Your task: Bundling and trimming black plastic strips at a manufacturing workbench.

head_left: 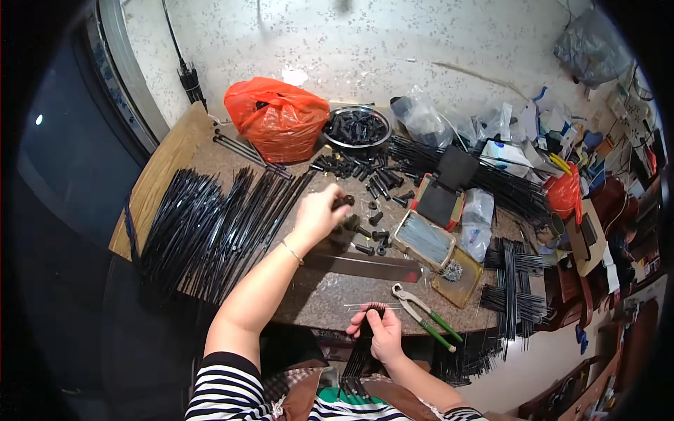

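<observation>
My left hand [317, 216] is closed, its fingers pinching a small black fitting [344, 202] above several scattered black tubular fittings [377, 218]. Low in front of me, my right hand [383, 335] grips a bundle of thin black rods [357, 365] that hangs down towards my lap. Thin wire [354, 306] sticks out sideways at the top of that bundle. A pair of green-handled pincers [425, 317] lies to the right of my right hand, jaws towards the table's middle. Under my left forearm's far side lies a long metal bar [365, 266].
Many black rods [203, 224] cover the table's left. A red plastic bag [277, 119] and a metal bowl [358, 144] of black parts stand at the back. Rightward are a box of pale wires [425, 241], a yellow tray [449, 291] and crossed rod bundles [516, 291].
</observation>
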A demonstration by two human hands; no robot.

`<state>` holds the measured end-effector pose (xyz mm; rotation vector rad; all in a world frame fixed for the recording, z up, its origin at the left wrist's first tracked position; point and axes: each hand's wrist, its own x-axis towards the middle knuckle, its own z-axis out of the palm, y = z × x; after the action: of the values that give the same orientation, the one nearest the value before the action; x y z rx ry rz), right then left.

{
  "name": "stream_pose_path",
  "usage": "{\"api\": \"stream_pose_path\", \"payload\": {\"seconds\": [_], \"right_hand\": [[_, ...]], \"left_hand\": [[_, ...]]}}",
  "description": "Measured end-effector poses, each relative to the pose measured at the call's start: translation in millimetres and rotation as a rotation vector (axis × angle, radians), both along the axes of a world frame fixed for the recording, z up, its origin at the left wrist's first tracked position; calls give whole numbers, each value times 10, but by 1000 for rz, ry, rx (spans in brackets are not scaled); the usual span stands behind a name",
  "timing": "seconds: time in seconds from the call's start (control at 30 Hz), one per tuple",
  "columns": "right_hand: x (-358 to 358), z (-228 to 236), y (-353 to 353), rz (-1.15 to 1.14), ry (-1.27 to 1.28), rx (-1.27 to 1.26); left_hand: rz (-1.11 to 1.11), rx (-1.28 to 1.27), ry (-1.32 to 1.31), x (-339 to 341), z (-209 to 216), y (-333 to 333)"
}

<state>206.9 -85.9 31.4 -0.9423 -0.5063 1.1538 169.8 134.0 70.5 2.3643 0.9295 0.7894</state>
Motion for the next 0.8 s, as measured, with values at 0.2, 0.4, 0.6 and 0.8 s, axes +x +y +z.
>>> {"api": "stream_pose_path", "payload": {"seconds": [0.2, 0.4, 0.6, 0.8], "right_hand": [[-364, 226, -276, -51, -117, -14], [-633, 106, -613, -132, -80, -37], [-863, 50, -805, -249, 10, -31], [-789, -86, -913, -232, -100, 8]], "left_hand": [[-274, -930, -783, -413, 173, -211], [-151, 65, 511, -778, 141, -738], [-88, 285, 344, -992, -220, -802], [-115, 76, -124, -1430, -221, -1503]]}}
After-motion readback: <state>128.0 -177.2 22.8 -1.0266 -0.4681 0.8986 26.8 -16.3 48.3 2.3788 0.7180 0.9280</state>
